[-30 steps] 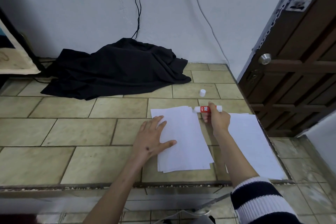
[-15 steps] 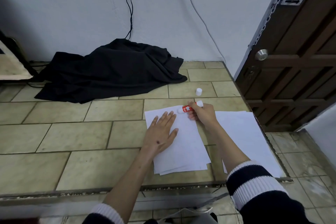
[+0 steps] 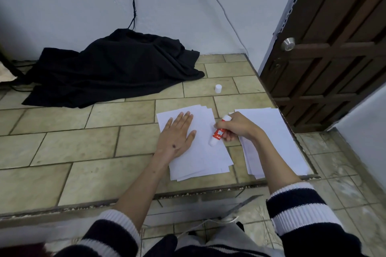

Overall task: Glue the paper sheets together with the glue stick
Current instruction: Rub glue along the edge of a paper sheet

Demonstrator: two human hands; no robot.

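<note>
A stack of white paper sheets (image 3: 205, 152) lies on the tiled platform. My left hand (image 3: 177, 136) rests flat on its left half, fingers straight. My right hand (image 3: 235, 128) grips a red and white glue stick (image 3: 218, 133), tilted with its lower tip touching the top sheet near the right edge. A second pile of white sheets (image 3: 277, 146) lies to the right, partly under my right forearm. The glue stick's white cap (image 3: 218, 88) stands on the tiles behind the papers.
A black cloth (image 3: 112, 69) is heaped at the back against the wall, with cables running down to it. A brown wooden door (image 3: 334, 48) stands at the right. The platform's front edge (image 3: 83, 204) drops to a lower tiled floor.
My right hand has drawn the glue stick from the top of the stack down along its right side, toward me. My left hand stays pressed on the sheets.
</note>
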